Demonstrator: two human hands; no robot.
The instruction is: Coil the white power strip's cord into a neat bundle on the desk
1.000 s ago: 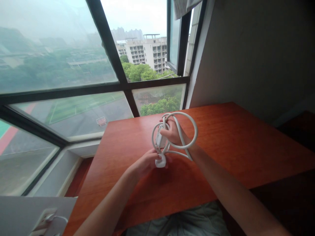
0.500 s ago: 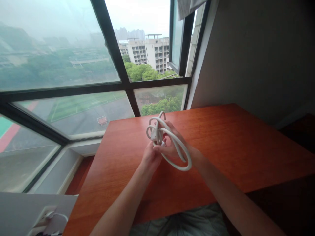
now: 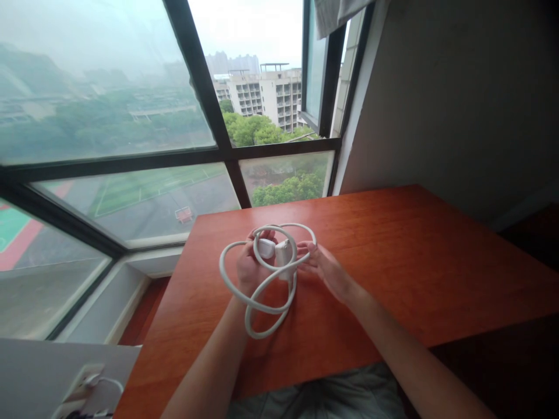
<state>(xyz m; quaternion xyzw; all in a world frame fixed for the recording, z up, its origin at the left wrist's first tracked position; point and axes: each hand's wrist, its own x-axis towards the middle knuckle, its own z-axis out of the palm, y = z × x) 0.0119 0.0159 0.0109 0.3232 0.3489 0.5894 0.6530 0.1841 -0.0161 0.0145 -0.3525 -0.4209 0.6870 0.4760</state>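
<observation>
A thick white cable point(image 3: 262, 288) with white plug ends lies in loose loops over the reddish wooden table point(image 3: 393, 256). My left hand point(image 3: 250, 265) is closed around the cable's white plug ends near the middle of the coil, with loops draped over my wrist. My right hand point(image 3: 325, 269) sits just right of the coil, fingers stretched out and touching the cable's edge, holding nothing.
A large dark-framed window point(image 3: 205, 105) stands behind the table, and a grey wall point(image 3: 458, 99) is on the right. At the bottom left a white surface carries a socket with a plugged-in white lead point(image 3: 87, 387). Grey cloth point(image 3: 323, 398) lies at my lap.
The cable coil has passed from my right hand to my left and swung leftward and down. My right hand has let go and opened beside it.
</observation>
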